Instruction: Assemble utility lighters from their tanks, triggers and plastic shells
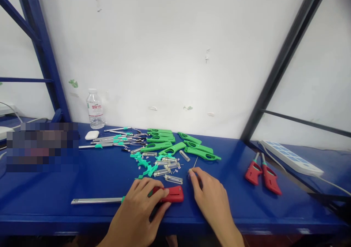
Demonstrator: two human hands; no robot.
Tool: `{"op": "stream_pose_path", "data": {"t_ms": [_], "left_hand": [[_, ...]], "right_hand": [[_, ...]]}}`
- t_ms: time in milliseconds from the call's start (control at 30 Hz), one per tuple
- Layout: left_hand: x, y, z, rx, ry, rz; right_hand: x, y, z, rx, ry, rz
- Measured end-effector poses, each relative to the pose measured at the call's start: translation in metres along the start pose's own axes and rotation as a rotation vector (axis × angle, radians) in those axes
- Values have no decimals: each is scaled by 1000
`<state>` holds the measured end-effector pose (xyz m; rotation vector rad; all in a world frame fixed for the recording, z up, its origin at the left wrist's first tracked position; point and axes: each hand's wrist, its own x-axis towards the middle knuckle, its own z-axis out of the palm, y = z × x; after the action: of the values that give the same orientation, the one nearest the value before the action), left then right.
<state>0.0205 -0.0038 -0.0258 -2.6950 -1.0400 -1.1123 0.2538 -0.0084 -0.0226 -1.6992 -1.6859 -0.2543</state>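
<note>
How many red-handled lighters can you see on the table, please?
3: one red-handled lighter under the left hand; a second lighter right of the right hand; a third lighter just right of that. The pixelated patch at left could hide more.

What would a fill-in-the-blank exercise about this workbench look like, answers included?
The left hand grips a red plastic lighter whose silver metal tube points to the picture's ____ edge.
Right of the right hand lie ____ other red plastic lighters.
The clear plastic bottle stands on a flat table coloured ____.
The slender, looped plastic handle pieces nearer the white wall are ____.

Missing words: left; two; blue; green.
</note>
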Motion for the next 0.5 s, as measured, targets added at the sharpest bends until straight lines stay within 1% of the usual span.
{"op": "stream_pose_path", "data": {"t_ms": [67,167,267,400,500], "left_hand": [[0,0,1,-6,33,1],[1,0,2,-28,78,42],[2,0,1,-22,28,75],[3,0,0,97,-80,114],[4,-2,0,128,-83,161]], "right_hand": [[0,-1,1,-47,-29,-5],[-1,-4,1,-89,-65,-16],[-1,-5,2,-102,-89,-23],[-2,-4,1,-90,-90,-14],[-1,-4,-2,-53,-79,-4]]}}
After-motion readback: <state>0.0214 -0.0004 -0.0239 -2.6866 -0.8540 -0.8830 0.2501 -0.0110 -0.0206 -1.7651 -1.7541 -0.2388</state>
